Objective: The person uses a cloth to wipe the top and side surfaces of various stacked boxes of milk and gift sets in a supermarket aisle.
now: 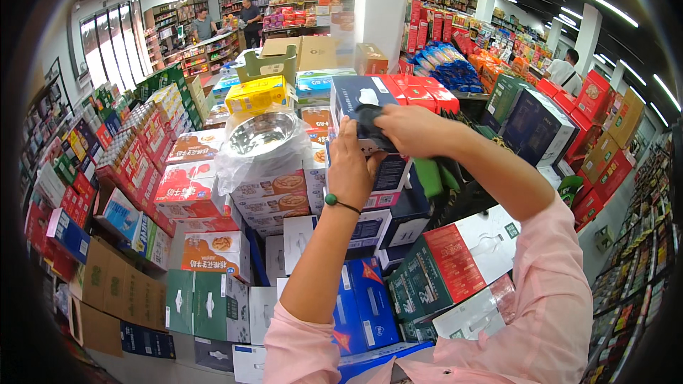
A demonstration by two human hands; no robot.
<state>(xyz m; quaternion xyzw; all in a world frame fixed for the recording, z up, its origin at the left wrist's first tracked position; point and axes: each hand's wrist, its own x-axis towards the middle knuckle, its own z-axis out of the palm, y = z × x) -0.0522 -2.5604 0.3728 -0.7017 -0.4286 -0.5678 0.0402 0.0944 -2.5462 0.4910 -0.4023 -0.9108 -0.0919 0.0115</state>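
A dark blue carton (355,88) with a white picture on top stands at the middle of the stacked boxes. My left hand (349,162) is against its near corner, fingers up along the side and thumb spread across the front. A bead bracelet (332,199) circles the left wrist. My right hand (413,128) grips a dark cloth (368,117), blurred, and presses it to the carton's near top edge. Below the right forearm hangs a bright green item (428,176), too blurred to name. Left of the carton, a shiny metal bowl (262,133) sits in clear plastic on drink cartons.
A yellow box (256,93) and an open cardboard box (315,53) stand beyond the bowl. Red boxes (421,90) adjoin the carton. Blue gift boxes (368,304) lie below my arms. A white pillar (381,16) rises behind. Several people are farther off in the shop.
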